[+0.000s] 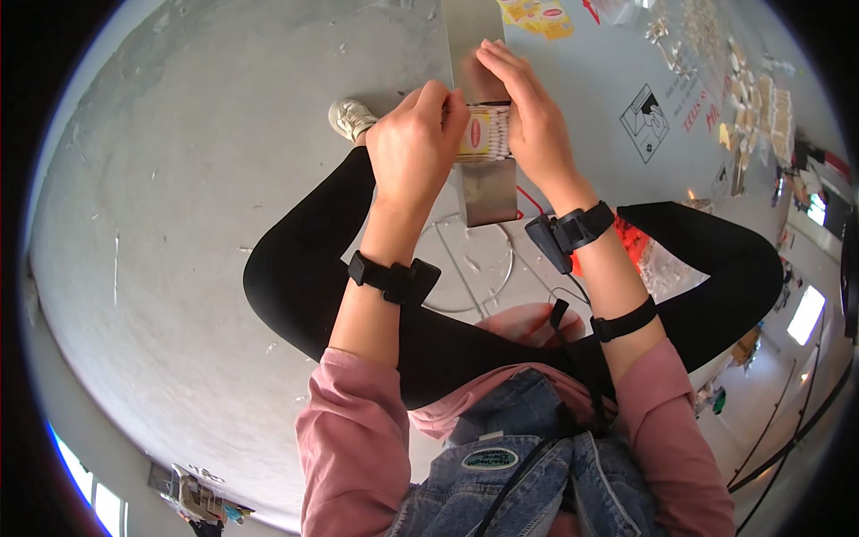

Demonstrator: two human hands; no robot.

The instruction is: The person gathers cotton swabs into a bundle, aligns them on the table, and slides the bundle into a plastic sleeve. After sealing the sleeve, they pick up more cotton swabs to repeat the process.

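Observation:
A pack of cotton swabs (489, 134) with a yellow label lies between my hands, its white tips facing right. My left hand (416, 139) is closed at the pack's left edge, thumb and fingers pinched together there. My right hand (537, 125) is beside the swab tips, fingers stretched out and pointing away from me, the palm side toward the pack. Below and beyond the pack shows a narrow bare metal plate (490, 192). Past the pack, near my right fingers, is a blurred skin-toned patch that I cannot make out.
On the grey table (591, 80) at right lie yellow printed packets (537, 16), loose swabs (684, 40) and stacked swab bundles (765, 112). A round wire frame (467, 268) stands between my legs. A red bag (631, 243) and clear plastic (667, 268) are near my right leg.

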